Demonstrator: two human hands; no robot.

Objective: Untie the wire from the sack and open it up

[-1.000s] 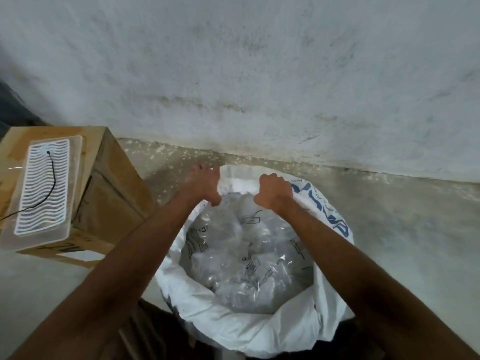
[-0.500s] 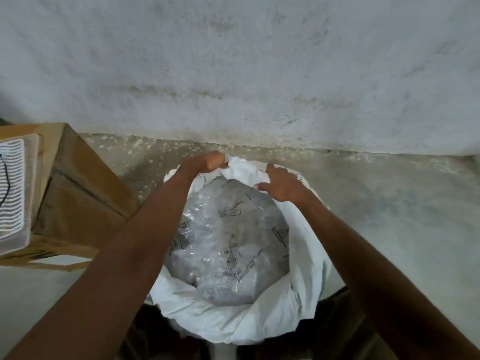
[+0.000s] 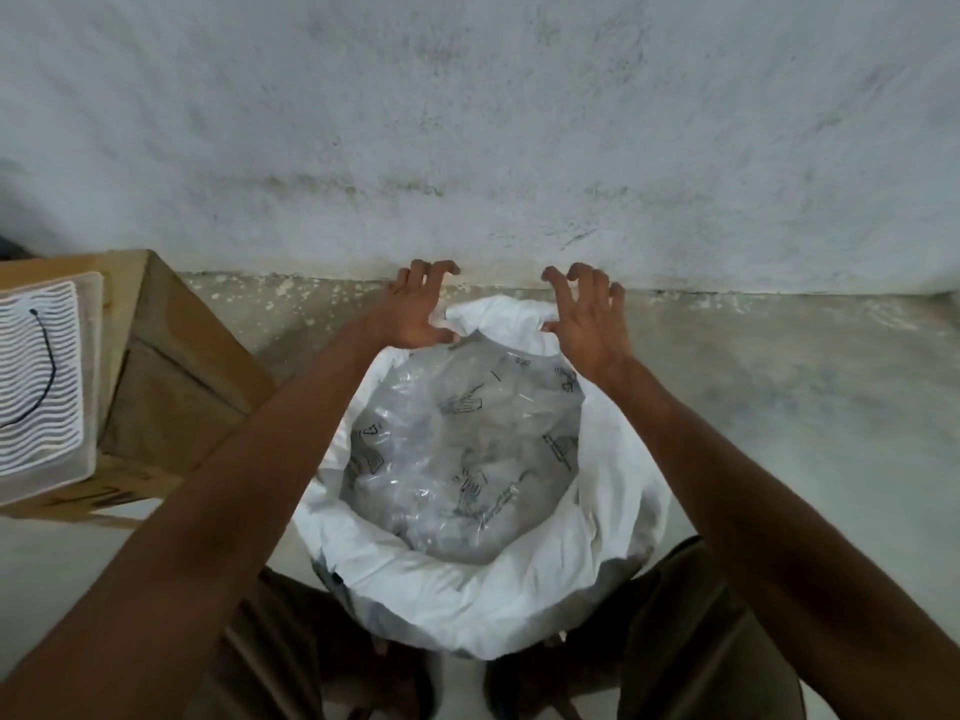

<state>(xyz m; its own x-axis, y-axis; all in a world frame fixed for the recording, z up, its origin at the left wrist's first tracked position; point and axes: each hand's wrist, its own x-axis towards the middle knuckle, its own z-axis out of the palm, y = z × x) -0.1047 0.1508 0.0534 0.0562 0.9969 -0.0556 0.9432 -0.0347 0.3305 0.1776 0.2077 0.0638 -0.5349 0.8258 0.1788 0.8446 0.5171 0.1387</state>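
Both my hands sit at the far rim of the sack: the left hand and the right hand each have fingers spread and arched, thumbs touching the folded white edge, pinching nothing that I can make out. I judge they are placed there to push the cuff down and outward, widening the mouth. Inside, a clear printed plastic liner fills the opening. On the cardboard box at left, a thin dark wire lies across a ribbed tray, both cut off by the frame edge.
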